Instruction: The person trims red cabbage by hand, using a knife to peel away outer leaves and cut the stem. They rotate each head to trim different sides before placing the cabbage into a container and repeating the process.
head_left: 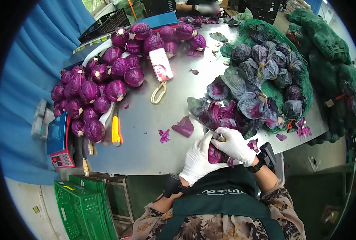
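Over steel table (146, 136), left hand (197, 161) fingers curl round cabbage (215, 154), right hand (235, 146) fingers clench knife (204, 125).

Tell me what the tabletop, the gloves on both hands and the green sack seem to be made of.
Tabletop: likely sheet metal, with a dull grey sheen and soft reflections. Left hand, around a cabbage, and right hand, holding a knife: gloved in thin white latex or similar, wrinkled and snug. Green sack: open plastic-looking netting; cabbages show through.
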A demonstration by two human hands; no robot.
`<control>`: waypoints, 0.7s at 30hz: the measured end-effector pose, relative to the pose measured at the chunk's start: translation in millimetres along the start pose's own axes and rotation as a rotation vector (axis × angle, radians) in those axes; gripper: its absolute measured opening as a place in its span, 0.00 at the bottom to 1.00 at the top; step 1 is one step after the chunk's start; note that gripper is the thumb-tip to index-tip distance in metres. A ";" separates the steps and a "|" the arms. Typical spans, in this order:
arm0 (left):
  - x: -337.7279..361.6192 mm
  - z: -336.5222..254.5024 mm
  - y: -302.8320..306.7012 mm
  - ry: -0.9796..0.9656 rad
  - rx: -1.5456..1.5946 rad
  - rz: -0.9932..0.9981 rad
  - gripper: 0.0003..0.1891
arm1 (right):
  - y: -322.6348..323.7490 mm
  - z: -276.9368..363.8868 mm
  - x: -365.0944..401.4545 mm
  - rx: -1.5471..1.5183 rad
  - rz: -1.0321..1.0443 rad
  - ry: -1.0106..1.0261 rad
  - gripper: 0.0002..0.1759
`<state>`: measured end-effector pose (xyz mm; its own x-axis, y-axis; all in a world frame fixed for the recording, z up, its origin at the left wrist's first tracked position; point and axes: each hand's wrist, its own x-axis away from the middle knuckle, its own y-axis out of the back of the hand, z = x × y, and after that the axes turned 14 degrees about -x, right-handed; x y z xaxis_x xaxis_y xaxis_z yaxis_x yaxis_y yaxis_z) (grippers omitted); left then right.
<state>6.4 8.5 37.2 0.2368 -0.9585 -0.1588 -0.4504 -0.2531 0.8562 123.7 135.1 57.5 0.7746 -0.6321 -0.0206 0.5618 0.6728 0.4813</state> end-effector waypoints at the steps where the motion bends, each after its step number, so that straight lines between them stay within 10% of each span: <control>1: -0.6 -0.1 -0.2 -0.015 -0.008 0.001 0.60 | 1.0 -0.8 -0.5 -0.028 -0.013 -0.032 0.17; 13: 10.0 25.0 1.3 0.036 0.079 0.016 0.54 | 54.9 -92.9 -8.5 -0.267 -0.546 -0.253 0.11; 16: 11.2 32.8 0.8 0.086 0.118 0.015 0.51 | 50.8 -69.3 -8.0 -0.212 -0.632 -0.031 0.15; 21: 6.7 32.8 -2.8 0.072 0.203 -0.013 0.47 | 43.4 -3.3 -54.0 -0.259 -0.316 0.018 0.16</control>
<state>-19.0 -1.4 17.6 0.3013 -0.9449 -0.1279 -0.6090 -0.2939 0.7368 107.2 199.7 76.6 0.5558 -0.8179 -0.1487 0.8258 0.5226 0.2119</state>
